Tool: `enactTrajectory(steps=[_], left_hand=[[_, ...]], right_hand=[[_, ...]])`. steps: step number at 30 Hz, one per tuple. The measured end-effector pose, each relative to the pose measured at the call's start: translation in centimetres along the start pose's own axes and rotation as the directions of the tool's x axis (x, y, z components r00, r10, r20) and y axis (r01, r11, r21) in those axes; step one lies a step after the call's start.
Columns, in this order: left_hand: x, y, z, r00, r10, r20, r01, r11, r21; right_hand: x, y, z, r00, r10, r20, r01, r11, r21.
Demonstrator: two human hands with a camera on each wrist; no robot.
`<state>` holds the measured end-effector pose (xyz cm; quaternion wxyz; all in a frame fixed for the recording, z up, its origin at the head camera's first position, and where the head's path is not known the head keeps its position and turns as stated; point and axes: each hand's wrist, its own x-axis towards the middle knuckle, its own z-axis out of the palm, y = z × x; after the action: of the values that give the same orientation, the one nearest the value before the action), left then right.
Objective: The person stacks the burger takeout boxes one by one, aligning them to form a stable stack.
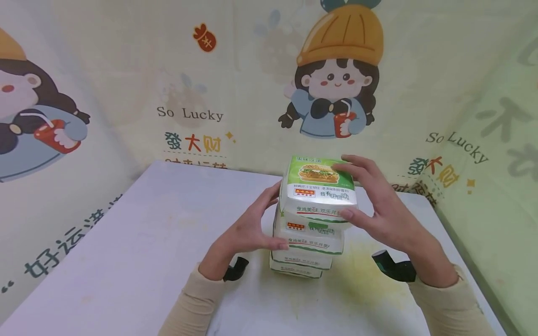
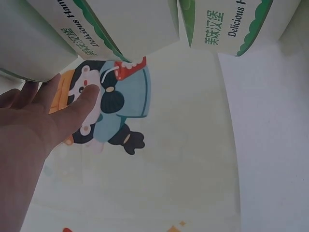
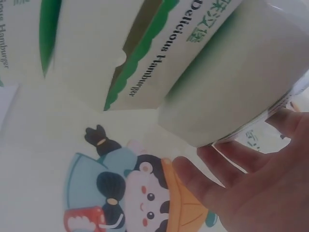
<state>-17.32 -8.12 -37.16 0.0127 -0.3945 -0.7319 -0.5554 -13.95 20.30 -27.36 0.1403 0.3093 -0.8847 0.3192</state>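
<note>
Several white and green burger boxes stand in a stack, offset a little from one another. The top burger box (image 1: 321, 186) shows a printed hamburger on its lid and sits slightly right of those below. My left hand (image 1: 248, 226) rests against the stack's left side, its straight thumb across the front of the second box (image 1: 313, 238). In the left wrist view, fingertips touch the top box's lower edge. My right hand (image 1: 380, 210) holds the top box's right side, with fingers over the lid and the thumb at the front corner. Its fingertips (image 3: 210, 152) meet the box edge.
The stack stands on a white table (image 1: 134, 247), with a yellowish stain to its right. Behind and beside the table hangs a cream cloth (image 1: 248, 88) with cartoon prints. A black curved mount (image 1: 392, 266) sits at the right wrist, another (image 1: 237, 268) at the left.
</note>
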Motion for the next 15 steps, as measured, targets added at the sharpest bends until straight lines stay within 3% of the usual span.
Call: enactTrajectory(steps=[7, 15], left_hand=[[-0.12, -0.09, 0.0, 1.0, -0.001, 0.002, 0.001, 1.0, -0.03], [-0.11, -0.22, -0.08, 1.0, 0.011, -0.001, -0.011, 0.999, -0.034]], right_hand=[[-0.39, 0.36, 0.38, 0.999, -0.036, 0.0, 0.036, 0.998, 0.042], [-0.66, 0.12, 0.38, 0.994, -0.113, -0.012, 0.113, 0.993, -0.032]])
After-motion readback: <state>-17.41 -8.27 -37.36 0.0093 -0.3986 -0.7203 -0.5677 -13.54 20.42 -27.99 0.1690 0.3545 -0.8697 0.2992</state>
